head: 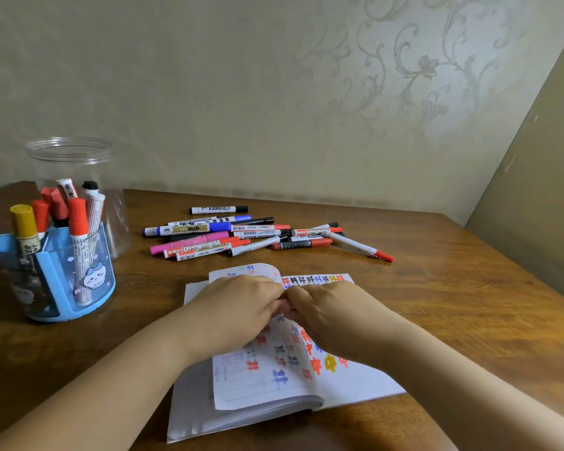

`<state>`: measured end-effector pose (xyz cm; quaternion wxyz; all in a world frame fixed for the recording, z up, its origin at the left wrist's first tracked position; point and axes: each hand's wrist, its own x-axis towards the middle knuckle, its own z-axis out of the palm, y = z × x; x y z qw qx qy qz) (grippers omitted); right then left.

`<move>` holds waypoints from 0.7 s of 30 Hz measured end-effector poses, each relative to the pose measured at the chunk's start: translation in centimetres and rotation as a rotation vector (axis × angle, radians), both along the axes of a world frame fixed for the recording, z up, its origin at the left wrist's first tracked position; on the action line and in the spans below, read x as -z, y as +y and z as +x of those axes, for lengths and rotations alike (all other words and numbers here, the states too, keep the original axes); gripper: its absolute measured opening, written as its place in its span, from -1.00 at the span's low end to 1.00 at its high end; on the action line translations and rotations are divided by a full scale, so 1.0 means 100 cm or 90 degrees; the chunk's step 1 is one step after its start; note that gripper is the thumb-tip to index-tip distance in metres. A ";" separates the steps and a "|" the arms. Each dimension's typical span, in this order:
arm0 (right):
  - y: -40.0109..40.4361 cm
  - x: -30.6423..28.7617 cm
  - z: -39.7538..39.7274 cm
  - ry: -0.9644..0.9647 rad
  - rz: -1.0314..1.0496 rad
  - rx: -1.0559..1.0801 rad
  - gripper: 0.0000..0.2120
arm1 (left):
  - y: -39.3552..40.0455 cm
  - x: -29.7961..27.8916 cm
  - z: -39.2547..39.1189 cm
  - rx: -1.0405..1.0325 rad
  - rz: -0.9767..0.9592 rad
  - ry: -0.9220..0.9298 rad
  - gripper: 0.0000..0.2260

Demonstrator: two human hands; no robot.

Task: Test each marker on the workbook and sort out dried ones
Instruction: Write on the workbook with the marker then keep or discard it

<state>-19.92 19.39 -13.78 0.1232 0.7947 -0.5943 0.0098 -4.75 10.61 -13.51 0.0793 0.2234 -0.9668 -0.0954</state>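
Workbook (355, 382): white pages w/ red, blue, black, orange marks. Marker pile (258, 237) at 12 o'clock: white barrels, caps red, blue, black; one pink. Pen holder (56, 281) at 10 o'clock: blue, white cartoon figure. Table (469, 320): brown wood grain. Wall (274, 92): beige, floral scrolls.

Dim, soft light; wide-angle bending (edges); slight blur.

Brown wooden table (437, 288) with a visible grain, pushed up against the wall. On it: an open white paper workbook (274, 379) (pages covered in coloured marker scribbles) near the front, a loose pile of capped whiteboard markers (241, 237) behind it, and off to the left a blue plastic pen holder (62, 281) just in front of a clear plastic jar (75, 167)
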 end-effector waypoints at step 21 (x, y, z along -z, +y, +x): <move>0.008 0.027 -0.026 -0.366 0.159 0.232 -0.50 | -0.015 0.001 0.005 -0.166 0.159 0.154 -0.85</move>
